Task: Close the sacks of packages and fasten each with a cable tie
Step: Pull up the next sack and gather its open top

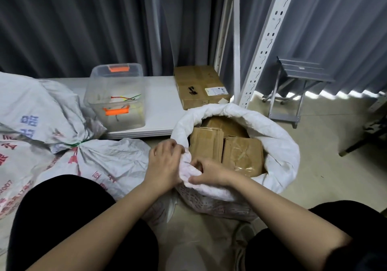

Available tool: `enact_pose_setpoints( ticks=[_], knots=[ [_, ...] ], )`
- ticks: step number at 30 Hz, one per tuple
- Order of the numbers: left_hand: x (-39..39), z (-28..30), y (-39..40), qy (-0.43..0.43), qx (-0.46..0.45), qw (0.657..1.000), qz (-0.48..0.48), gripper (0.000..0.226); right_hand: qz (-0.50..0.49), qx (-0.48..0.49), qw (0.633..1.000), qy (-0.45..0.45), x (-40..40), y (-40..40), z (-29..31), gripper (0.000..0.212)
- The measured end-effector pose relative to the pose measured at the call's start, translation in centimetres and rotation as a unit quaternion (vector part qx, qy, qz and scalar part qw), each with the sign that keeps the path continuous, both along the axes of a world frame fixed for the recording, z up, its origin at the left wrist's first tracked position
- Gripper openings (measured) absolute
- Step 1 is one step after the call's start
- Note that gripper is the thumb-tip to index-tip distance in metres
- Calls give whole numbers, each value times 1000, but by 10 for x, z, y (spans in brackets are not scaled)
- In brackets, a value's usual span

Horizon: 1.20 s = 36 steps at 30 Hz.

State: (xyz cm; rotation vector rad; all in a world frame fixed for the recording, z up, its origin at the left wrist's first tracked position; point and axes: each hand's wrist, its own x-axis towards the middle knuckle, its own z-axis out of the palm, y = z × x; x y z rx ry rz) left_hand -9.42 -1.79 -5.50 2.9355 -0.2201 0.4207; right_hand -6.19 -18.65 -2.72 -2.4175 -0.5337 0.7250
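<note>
From the head view, an open white woven plastic sack (278,145) stands on the floor at centre right, its rim rolled outward, with brown cardboard packages (240,155) showing inside. Both hands are at the near left part of the rim. The left hand (165,161) has its fingers curled over the bunched rim fabric and grips it; the right hand (209,173), just beside it, pinches the same fold between thumb and curled fingers.

To the left lies a closed white woven sack with red and blue print (41,124), its neck cinched by a green cable tie (75,144). Beyond it, on a low white worktop (161,103), sits a clear plastic storage box with orange latches (116,99) holding coloured cable ties, and to its right a brown cardboard box with a label (199,86). Grey curtains (83,23) hang at the far side, with a white perforated metal rack upright (266,40) and a grey folding step stool (297,86) at the right.
</note>
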Motion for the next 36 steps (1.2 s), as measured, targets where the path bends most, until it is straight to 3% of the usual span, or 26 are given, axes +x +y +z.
enact_pose_setpoints(
  ticks=[2,4,5,7,9,11,13,15,17,20,24,27,29,30,31,33,34,35,36],
  knots=[
    [-3,2,14,175,-137,975,21,79,-19,-14,997,-69,-8,2,-5,42],
    [-5,12,19,291,-375,880,23,76,-25,5,985,-172,-17,4,-13,40],
    [-5,14,16,290,-460,839,32,65,-16,5,973,-232,-22,6,-15,40],
    [0,15,6,228,-533,812,74,43,21,-32,945,-324,-30,8,-23,37],
    [7,13,-3,185,-571,794,94,41,49,-53,922,-380,-36,12,-34,24],
    [12,8,-6,178,-629,749,111,44,67,-36,906,-417,-36,11,-44,15],
    [13,0,-1,184,-697,680,135,44,100,-33,898,-427,-35,8,-48,19],
    [12,-4,2,192,-753,614,138,45,105,14,914,-390,-30,6,-36,29],
    [15,-7,2,201,-785,572,128,47,63,84,928,-356,-9,7,-22,33],
    [20,-8,2,208,-797,549,143,48,69,39,918,-388,49,17,-7,42],
    [32,-7,4,206,-789,546,194,40,215,-102,897,-371,117,31,-8,61],
    [38,-3,3,224,-807,509,199,24,243,-103,888,-377,143,44,-23,63],
    [40,-3,0,233,-809,492,221,18,221,-74,873,-428,153,53,-35,56],
    [42,-5,-2,223,-790,518,240,17,204,-52,866,-453,156,57,-39,53],
    [46,-8,-3,209,-742,587,248,17,188,-40,865,-463,160,62,-41,54],
    [54,-10,-6,178,-564,771,236,27,167,-54,887,-428,164,72,-38,53],
    [57,-11,-8,150,-466,843,224,38,166,-70,905,-386,166,78,-34,49],
    [61,-11,-9,124,-391,886,216,44,163,-80,925,-334,169,84,-32,44],
    [66,-8,-11,102,-342,908,219,43,153,-84,948,-267,173,88,-28,41]
  ],
)
